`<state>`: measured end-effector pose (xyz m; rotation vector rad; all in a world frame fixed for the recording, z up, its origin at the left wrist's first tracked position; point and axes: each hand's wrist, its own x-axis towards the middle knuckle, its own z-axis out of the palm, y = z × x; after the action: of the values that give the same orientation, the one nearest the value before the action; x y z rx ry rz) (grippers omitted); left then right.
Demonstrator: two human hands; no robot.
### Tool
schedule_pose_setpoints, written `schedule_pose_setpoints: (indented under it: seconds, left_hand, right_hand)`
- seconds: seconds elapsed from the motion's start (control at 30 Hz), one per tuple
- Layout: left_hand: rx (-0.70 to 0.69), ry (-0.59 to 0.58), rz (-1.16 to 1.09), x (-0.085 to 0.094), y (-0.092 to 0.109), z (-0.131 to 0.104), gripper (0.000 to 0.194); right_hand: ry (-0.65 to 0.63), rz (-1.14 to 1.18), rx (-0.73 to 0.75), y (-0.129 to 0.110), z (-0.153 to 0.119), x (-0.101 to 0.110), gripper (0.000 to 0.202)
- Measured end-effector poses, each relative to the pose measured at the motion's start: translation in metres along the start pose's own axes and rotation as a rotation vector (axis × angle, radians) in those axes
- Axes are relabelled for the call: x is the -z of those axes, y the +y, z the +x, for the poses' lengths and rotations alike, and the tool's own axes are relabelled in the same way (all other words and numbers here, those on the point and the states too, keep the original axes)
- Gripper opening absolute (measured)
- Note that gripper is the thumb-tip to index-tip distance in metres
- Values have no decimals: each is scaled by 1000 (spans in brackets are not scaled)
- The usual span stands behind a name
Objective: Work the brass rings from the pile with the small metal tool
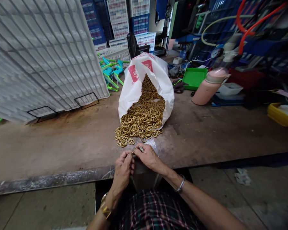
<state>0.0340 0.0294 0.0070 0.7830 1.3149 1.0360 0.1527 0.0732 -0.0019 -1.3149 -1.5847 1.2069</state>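
A white plastic bag (132, 92) with red print lies open on the workbench, and many brass-coloured rings (144, 116) spill from its mouth toward the front edge. Just in front of the rings, my left hand (124, 164) is closed, thumb and index finger pinching something too small to make out. My right hand (146, 156) meets it at the fingertips, also closed, with a small metallic object (141, 149) showing between its fingers. What the object is cannot be told.
The brown workbench (62, 143) carries stacked white ribbed panels (50, 57) at the left. Behind are green hangers (112, 73) and crates (117, 16). A green tray (194, 78), a pink bottle (207, 88) and a yellow container (279, 116) stand at the right.
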Motion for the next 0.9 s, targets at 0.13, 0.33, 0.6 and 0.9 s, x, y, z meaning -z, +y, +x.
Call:
schedule_pose_setpoints:
  seconds: [0.13, 0.33, 0.6, 0.9]
  left_hand:
    - [-4, -78, -26, 0, -4, 0, 28]
    - [-38, -111, -68, 2, -8, 0, 26]
    - [-23, -147, -222, 5, -7, -2, 23]
    - [-19, -143, -304, 7, -8, 0, 23]
  right_hand:
    - [-16, 11, -6, -3, -3, 2, 18]
    - [-44, 67, -1, -3, -4, 2, 19]
    - [-79, 136, -30, -10, -2, 1, 18]
    - [-33, -237, 100, 4, -1, -2, 16]
